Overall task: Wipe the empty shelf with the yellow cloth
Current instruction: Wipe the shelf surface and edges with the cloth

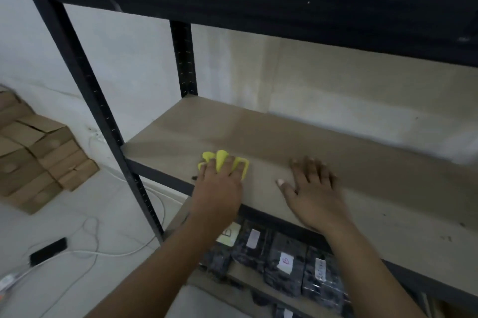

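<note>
Just left of frame centre, the left hand presses the crumpled yellow cloth onto the bare tan board shelf, fingers spread over it. The right hand rests flat alongside, holding nothing. Best wiped in long overlapping strokes rightward, reaching the back edge.

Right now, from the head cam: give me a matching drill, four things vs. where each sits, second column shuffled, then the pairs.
Things:
1. yellow cloth
2. right hand
3. cardboard boxes
4. dark wrapped packages

Places:
A. on the floor, left of the rack
B. flat on the empty shelf, bare
C. under the left hand, near the shelf's left front
D. on the shelf below

Pairs: 1-C, 2-B, 3-A, 4-D
</note>
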